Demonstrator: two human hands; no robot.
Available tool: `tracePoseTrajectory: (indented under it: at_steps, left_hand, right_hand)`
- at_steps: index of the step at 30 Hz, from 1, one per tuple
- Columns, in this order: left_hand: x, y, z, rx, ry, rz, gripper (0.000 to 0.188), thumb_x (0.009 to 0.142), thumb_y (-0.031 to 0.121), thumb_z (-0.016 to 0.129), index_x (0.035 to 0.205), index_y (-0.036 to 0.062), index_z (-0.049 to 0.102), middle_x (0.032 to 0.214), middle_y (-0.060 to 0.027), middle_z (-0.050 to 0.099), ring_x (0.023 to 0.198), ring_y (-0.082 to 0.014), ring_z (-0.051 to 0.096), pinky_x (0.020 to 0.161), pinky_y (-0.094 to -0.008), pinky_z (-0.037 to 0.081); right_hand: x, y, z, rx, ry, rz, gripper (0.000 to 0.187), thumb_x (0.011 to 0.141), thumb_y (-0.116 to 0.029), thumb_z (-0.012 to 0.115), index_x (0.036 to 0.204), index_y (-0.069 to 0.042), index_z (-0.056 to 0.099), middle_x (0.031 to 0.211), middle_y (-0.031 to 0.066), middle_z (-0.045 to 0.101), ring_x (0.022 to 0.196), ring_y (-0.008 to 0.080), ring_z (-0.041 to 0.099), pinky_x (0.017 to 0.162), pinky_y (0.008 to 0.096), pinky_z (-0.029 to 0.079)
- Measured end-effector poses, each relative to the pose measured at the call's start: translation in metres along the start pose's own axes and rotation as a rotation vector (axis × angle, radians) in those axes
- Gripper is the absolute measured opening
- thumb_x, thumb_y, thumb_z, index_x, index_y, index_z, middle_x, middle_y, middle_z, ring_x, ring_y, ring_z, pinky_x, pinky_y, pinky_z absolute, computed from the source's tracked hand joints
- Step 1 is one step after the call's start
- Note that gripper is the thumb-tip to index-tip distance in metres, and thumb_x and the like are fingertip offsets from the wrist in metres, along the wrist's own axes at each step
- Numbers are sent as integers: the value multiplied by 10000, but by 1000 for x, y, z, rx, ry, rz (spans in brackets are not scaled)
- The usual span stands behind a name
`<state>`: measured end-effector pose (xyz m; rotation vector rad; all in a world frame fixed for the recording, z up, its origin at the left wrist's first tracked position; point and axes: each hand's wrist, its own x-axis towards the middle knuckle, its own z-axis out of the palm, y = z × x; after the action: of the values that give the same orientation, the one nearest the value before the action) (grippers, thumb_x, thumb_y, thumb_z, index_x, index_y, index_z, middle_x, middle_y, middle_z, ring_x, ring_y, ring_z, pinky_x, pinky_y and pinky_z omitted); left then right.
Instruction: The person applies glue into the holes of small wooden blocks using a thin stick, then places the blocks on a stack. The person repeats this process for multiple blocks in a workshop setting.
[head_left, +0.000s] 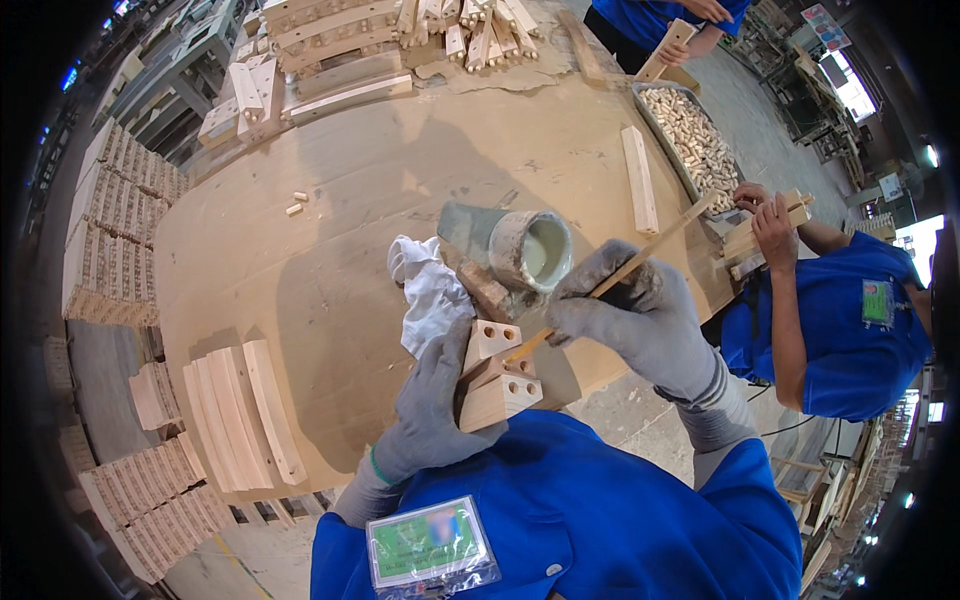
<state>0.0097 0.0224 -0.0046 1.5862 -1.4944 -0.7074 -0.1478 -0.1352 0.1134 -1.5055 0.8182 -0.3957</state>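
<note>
My left hand (428,402), in a grey glove, is closed around several wooden pieces (499,403) held together, their drilled ends turned up. A thin wooden stick (662,237) is pinched in my gloved right hand (645,318). Its lower tip meets the end of one piece, close to the holes. Just beyond my hands, a crusted round pot (508,256) with whitish liquid inside lies tilted towards me. Beside it is a crumpled white cloth (428,290), near my left fingertips.
Planed wooden bars (236,415) lie side by side at the table's left. Two dowels (297,203) rest farther up, and a single bar (640,180) lies right. A tray of dowels (690,135) stands near two co-workers in blue. Wood stacks (110,240) rise beyond the left edge.
</note>
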Motion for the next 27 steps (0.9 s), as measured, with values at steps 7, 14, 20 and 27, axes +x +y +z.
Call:
tracePoseTrajectory:
  at_steps: [7, 14, 20, 27]
  left_hand:
    - [6, -10, 3, -53, 22, -64, 1066, 572, 235, 800, 1426, -39, 225, 1265, -247, 448, 1155, -389, 498, 950, -416, 430]
    - [14, -14, 0, -175, -11, -202, 1093, 559, 192, 806, 1429, -58, 193, 1324, -255, 417, 1200, -378, 482, 979, -406, 416]
    - [14, -19, -5, -177, -30, -227, 1129, 589, 123, 799, 1461, -39, 99, 1317, -194, 463, 1182, -279, 523, 991, -385, 424]
    - [19, -14, -5, -124, -33, -190, 1108, 586, 136, 792, 1446, -67, 124, 1308, -213, 466, 1185, -283, 519, 987, -393, 427]
  right_hand:
    - [17, 25, -42, 200, 161, -104, 180, 794, 5, 697, 950, 25, 609, 891, 91, 664, 833, 144, 647, 741, 243, 524]
    - [26, 108, -43, -83, 395, -192, 157, 827, -53, 690, 956, 5, 623, 863, 59, 660, 786, 90, 600, 688, 231, 497]
    - [-11, 104, -37, -433, 219, -450, 183, 794, -42, 704, 925, -62, 579, 949, 141, 672, 769, 262, 678, 649, 318, 543]
    - [-12, 118, -36, -102, 292, -405, 188, 776, 83, 674, 919, 9, 578, 995, 209, 646, 911, 273, 660, 782, 352, 549]
